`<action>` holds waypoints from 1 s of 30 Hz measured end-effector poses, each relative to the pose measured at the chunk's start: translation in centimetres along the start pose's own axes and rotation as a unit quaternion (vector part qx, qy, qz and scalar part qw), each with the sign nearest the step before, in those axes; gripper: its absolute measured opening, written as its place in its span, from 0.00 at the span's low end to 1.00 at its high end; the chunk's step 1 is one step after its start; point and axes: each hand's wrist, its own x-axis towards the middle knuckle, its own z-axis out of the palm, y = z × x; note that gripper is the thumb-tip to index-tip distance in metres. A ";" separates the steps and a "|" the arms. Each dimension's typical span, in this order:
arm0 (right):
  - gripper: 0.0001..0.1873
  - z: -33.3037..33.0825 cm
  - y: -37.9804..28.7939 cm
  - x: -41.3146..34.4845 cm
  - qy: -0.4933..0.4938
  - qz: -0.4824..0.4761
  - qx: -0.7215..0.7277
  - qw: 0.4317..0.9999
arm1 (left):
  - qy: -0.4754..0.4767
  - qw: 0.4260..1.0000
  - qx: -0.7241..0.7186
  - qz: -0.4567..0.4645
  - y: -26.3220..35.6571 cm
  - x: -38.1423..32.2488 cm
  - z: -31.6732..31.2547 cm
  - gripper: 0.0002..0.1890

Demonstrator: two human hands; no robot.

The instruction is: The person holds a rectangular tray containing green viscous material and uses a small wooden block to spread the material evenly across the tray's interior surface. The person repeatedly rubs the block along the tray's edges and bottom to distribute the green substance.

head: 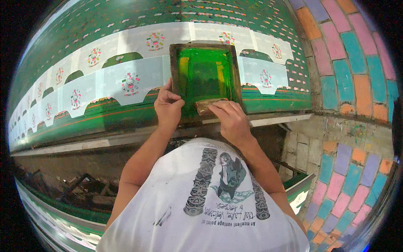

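Note:
A wooden screen-printing frame [238, 75] with a green-tinted mesh [206, 74] lies flat on the green printing table in front of me. My left hand [167, 105] is at the frame's left bar, index finger stretched along its outer side and thumb over the wood. In my right hand [231, 118] is a wooden squeegee [204, 107], pinched from its right end at the near end of the frame. White cut sheets [110, 77] printed with a small cartoon-cat design lie in two rows, running under or beside the frame.
The green table [270, 104] has a pale front rail [280, 119]. Debris [88, 189] lies in the dark gap below it. Behind me is another green table with white sheets [63, 217]. Painted multicoloured paving [349, 63] lies to the right.

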 end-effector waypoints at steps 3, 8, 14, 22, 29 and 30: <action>0.23 0.5 0.1 0.3 0.009 0.000 -0.005 1.000 | 0.003 0.999 0.031 -0.025 1.2 -0.1 0.2 0.10; 0.24 0.8 1.6 1.1 -0.042 -0.015 -0.015 0.999 | -0.003 0.999 0.047 -0.003 0.6 0.2 0.2 0.09; 0.24 -1.7 1.0 1.9 -0.128 0.051 0.009 0.990 | 0.000 0.998 0.060 0.010 0.7 0.0 0.3 0.09; 0.26 1.2 1.2 1.2 -0.028 0.000 -0.008 1.000 | -0.011 0.998 0.066 -0.004 0.3 -0.1 0.1 0.12; 0.27 2.6 6.9 10.1 -0.055 0.011 -0.019 0.998 | -0.016 0.996 0.084 0.037 0.4 -0.1 0.3 0.08; 0.27 2.3 7.7 11.7 -0.085 0.031 -0.014 0.996 | -0.018 0.995 0.085 0.044 0.5 0.0 0.3 0.08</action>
